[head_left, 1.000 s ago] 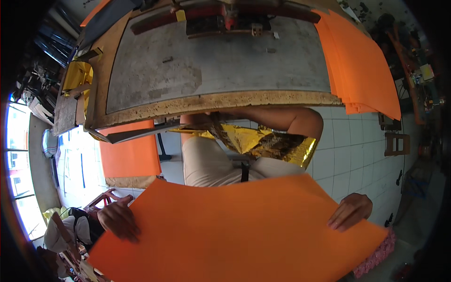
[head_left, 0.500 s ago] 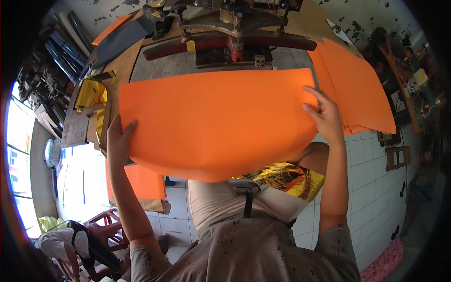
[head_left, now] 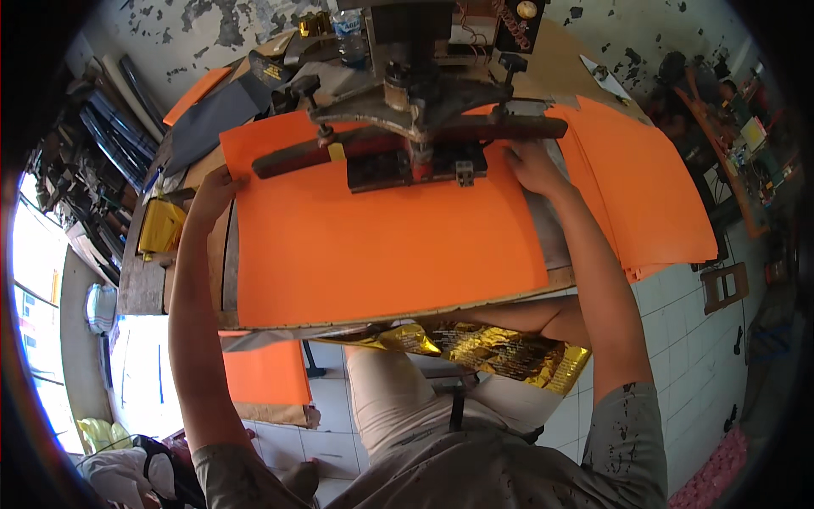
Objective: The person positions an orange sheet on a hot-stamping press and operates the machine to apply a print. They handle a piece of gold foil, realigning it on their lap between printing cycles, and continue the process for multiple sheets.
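Observation:
A large orange sheet (head_left: 381, 254) lies on the worktable beneath the press head (head_left: 415, 170), its front edge close to the table's front edge. My left hand (head_left: 219, 193) grips the sheet's left edge, thumb on top. On the far right side my right hand (head_left: 536, 168) holds the opposite edge beside the press's red bar (head_left: 534, 127); some of its fingers are hidden. The bar and the dark block under it cover part of the sheet's far portion. Crumpled gold foil (head_left: 509, 352) lies across my lap.
A stack of orange sheets (head_left: 653, 195) sits at the right. More orange sheets (head_left: 267, 373) are below the table at the left. A gold foil roll (head_left: 161, 227) hangs by the left edge. Behind the press stands a bottle (head_left: 349, 38). Someone in white (head_left: 127, 475) bends at lower left.
Both my hands have moved away from me, carrying the orange sheet from in front of the press to under its head. The sheet, held up and curved before, now lies flat.

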Demonstrator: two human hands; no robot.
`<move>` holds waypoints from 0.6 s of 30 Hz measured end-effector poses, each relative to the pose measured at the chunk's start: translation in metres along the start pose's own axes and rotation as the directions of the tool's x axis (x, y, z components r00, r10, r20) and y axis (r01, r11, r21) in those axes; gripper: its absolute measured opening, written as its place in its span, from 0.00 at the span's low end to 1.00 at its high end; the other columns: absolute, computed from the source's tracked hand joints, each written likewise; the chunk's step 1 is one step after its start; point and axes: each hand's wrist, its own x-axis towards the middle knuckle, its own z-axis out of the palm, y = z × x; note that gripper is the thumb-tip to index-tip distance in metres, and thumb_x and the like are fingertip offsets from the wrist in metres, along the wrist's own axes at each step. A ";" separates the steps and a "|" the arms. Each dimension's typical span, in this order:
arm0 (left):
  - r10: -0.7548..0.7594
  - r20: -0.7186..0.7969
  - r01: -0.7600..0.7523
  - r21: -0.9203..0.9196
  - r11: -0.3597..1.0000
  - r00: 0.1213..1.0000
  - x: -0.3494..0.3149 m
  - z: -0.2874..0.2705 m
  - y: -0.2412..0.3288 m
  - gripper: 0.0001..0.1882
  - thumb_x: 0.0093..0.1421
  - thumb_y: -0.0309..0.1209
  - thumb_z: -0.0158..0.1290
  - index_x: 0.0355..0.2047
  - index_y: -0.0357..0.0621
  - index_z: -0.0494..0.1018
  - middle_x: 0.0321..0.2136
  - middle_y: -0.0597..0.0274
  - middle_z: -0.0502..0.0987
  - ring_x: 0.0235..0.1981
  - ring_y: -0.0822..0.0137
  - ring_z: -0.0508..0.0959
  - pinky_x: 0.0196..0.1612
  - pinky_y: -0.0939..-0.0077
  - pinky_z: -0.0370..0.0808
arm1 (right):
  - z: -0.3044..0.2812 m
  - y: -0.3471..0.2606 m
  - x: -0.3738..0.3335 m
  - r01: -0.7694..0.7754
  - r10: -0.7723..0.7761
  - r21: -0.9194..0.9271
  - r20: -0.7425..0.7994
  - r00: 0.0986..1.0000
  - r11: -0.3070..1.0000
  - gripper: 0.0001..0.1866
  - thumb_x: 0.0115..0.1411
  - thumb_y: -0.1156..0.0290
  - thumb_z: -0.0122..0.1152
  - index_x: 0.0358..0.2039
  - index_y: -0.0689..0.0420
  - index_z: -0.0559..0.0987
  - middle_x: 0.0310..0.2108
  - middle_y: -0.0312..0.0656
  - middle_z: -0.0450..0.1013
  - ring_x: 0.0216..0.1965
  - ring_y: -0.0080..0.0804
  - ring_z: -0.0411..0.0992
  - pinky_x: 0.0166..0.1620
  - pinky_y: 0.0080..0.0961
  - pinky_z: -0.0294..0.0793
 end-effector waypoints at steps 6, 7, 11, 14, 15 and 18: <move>0.084 -0.234 -0.073 0.058 0.996 0.969 0.072 0.002 -0.042 0.16 0.67 0.34 0.62 0.51 0.39 0.81 0.38 0.66 0.83 0.34 0.75 0.77 0.42 0.75 0.74 | 0.027 0.025 0.059 0.106 -0.100 0.018 -0.195 0.976 0.994 0.24 0.69 0.65 0.53 0.65 0.53 0.73 0.66 0.49 0.69 0.69 0.54 0.62 0.69 0.52 0.58; 0.091 -0.233 -0.080 0.056 0.995 0.968 0.080 0.003 -0.045 0.16 0.67 0.34 0.62 0.51 0.39 0.81 0.38 0.66 0.83 0.34 0.75 0.77 0.42 0.75 0.74 | 0.030 0.026 0.067 0.099 -0.100 -0.018 -0.214 0.972 0.995 0.25 0.69 0.64 0.53 0.66 0.52 0.72 0.66 0.48 0.69 0.69 0.53 0.62 0.70 0.52 0.58; 0.119 -0.451 -0.101 0.064 0.993 0.885 0.103 0.001 -0.067 0.13 0.66 0.34 0.64 0.46 0.38 0.82 0.33 0.67 0.82 0.26 0.76 0.72 0.32 0.76 0.70 | 0.037 0.020 0.099 0.136 -0.112 0.247 -0.108 0.988 0.959 0.36 0.65 0.61 0.58 0.74 0.47 0.66 0.72 0.46 0.64 0.68 0.52 0.66 0.68 0.49 0.63; 0.189 -0.483 -0.172 0.079 0.982 0.855 0.125 -0.004 -0.078 0.12 0.68 0.34 0.61 0.43 0.37 0.81 0.34 0.63 0.83 0.31 0.74 0.79 0.36 0.76 0.75 | 0.057 0.041 0.128 0.219 -0.174 0.258 -0.186 0.967 0.941 0.35 0.69 0.55 0.57 0.74 0.50 0.66 0.68 0.48 0.69 0.65 0.47 0.70 0.66 0.42 0.67; 0.188 -0.474 -0.171 0.078 0.982 0.860 0.131 -0.004 -0.082 0.12 0.68 0.34 0.61 0.43 0.37 0.81 0.34 0.63 0.83 0.31 0.74 0.79 0.36 0.76 0.75 | 0.064 0.050 0.136 0.245 -0.193 0.262 -0.212 0.958 0.933 0.34 0.70 0.54 0.56 0.74 0.51 0.66 0.66 0.48 0.70 0.63 0.46 0.71 0.65 0.39 0.69; 0.132 -0.472 -0.122 0.052 0.991 0.872 0.142 0.005 -0.078 0.12 0.70 0.34 0.59 0.46 0.37 0.80 0.37 0.61 0.85 0.35 0.72 0.82 0.38 0.73 0.79 | 0.077 0.068 0.143 0.276 -0.222 0.250 -0.226 0.949 0.928 0.35 0.69 0.56 0.59 0.75 0.47 0.65 0.69 0.48 0.67 0.66 0.48 0.70 0.66 0.39 0.71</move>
